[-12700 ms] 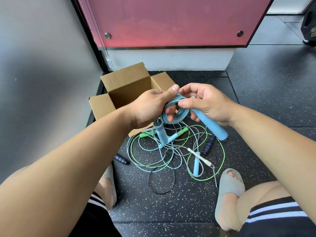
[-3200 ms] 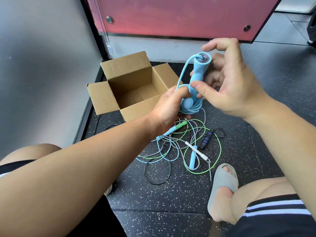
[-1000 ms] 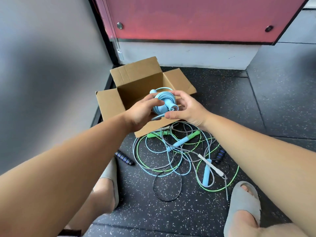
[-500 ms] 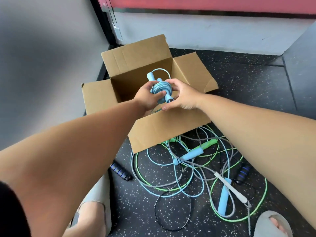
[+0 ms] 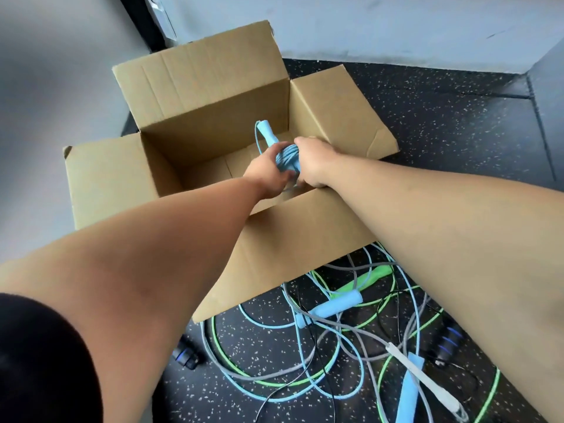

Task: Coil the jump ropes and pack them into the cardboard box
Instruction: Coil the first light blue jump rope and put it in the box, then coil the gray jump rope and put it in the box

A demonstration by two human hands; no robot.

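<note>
An open cardboard box [image 5: 110, 181] stands on the floor by the wall, flaps spread. Inside it, low near the right side, both hands hold a coiled light-blue jump rope [image 5: 285, 158]; one blue handle sticks up from the bundle. My left hand [image 5: 267, 172] grips the coil from the left and my right hand [image 5: 312, 161] grips it from the right. In front of the box lies a tangle of loose jump ropes [image 5: 329, 337]: green, light blue, grey and black cords with blue, green and white handles.
A grey wall runs along the left and a pale base panel [image 5: 396, 25] across the back. A black handle with blue rings [image 5: 186, 357] lies on the speckled floor left of the tangle, another such handle [image 5: 448, 343] at the right.
Both hands have carried the coiled blue rope forward from in front of me and lowered it into the box. My head has leaned closer over the box.
</note>
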